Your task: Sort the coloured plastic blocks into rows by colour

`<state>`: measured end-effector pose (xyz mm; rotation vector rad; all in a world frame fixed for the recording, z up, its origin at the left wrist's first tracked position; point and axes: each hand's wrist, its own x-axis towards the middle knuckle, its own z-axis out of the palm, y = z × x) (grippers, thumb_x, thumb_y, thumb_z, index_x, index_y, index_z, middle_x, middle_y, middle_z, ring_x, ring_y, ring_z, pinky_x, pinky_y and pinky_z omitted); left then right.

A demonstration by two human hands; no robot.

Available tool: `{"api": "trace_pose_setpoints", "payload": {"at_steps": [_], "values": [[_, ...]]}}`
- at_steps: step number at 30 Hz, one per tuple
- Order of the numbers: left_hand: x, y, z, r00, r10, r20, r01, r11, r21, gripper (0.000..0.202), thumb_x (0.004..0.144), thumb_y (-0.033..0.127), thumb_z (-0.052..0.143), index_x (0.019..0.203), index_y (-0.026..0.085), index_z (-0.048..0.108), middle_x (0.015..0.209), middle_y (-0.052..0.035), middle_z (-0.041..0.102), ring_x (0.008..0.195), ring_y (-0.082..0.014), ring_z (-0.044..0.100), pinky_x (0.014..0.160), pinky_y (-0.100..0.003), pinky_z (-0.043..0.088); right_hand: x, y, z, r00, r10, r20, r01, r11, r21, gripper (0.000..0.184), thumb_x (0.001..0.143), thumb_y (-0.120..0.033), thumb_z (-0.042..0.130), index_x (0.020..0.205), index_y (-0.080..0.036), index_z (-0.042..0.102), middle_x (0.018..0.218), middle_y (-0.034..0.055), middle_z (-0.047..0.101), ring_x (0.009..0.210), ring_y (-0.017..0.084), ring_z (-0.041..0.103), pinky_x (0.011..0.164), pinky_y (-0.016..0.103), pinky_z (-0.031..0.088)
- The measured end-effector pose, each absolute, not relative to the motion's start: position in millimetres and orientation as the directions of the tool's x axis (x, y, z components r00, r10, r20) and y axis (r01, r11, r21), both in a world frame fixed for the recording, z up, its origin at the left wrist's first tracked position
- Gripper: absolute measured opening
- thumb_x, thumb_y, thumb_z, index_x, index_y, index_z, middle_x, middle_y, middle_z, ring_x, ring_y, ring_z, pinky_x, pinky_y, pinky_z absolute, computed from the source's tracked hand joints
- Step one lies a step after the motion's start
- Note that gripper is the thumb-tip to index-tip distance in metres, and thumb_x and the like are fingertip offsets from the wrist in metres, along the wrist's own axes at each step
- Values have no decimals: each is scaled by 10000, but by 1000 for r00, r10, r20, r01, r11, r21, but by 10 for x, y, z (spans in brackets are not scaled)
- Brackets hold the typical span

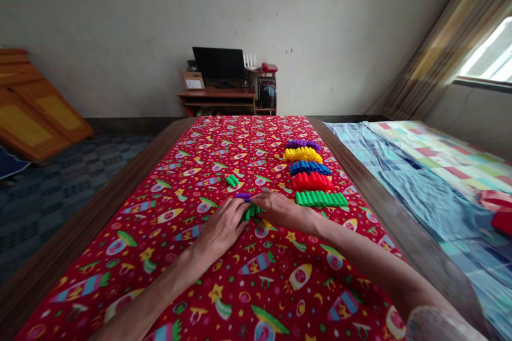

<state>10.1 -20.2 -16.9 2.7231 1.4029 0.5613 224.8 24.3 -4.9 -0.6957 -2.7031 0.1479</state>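
A red patterned cloth spreads under both hands. The left hand and the right hand bend toward each other, with the fingers curled. Beyond the right hand's wrist lie five rows of pieces, from near to far: the green row, red row, blue row, yellow row and purple row. Between the hands is a green bunch; whether they pinch it, I cannot tell (fingertips are partly hidden). Some green pieces lie ahead of the left hand, and purple pieces just at its fingers.
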Motion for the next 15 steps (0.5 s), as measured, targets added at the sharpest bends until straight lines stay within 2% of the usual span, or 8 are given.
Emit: {"api": "trace_pose_setpoints", "payload": {"at_steps": [4,7,9,11,15], "values": [[91,-162,-190,471,844,259,803,-531,271,415,822,174,623,1228,149,545,1081,-102,568,1008,-269,621,889,-395,538,2284,260,-170,-744,504,438,456,863,-219,313,838,-199,664,1137,-157,582,991,95,644,930,199,611,825,329,525],[65,-119,-213,439,848,298,785,-523,333,385,804,161,639,1184,180,576,1071,-79,543,939,-242,647,848,-373,553,2362,167,-55,-700,538,470,494,840,-225,169,896,-221,613,1055,-167,629,910,81,627,848,185,603,728,296,523],[54,-99,-225,442,829,343,748,-552,370,325,806,138,619,1123,210,613,1057,-58,547,918,-218,653,837,-348,555,2463,78,70,-675,547,495,522,828,-204,158,937,-249,562,1048,-171,643,898,86,637,838,186,602,708,288,515],[57,-92,-231,447,808,384,708,-582,401,277,816,123,587,1070,220,642,1089,-58,569,952,-210,653,845,-329,553,2645,-16,172,-636,574,516,576,798,-179,232,966,-297,517,1128,-173,628,930,102,656,843,195,610,705,298,517],[89,-117,-222,481,787,387,648,-616,448,269,861,133,521,1063,222,675,1095,-69,663,985,-211,663,880,-337,549,3231,-171,199,-535,687,492,749,655,-98,318,996,-325,433,1228,-179,594,876,99,673,751,195,626,640,296,513]]}}
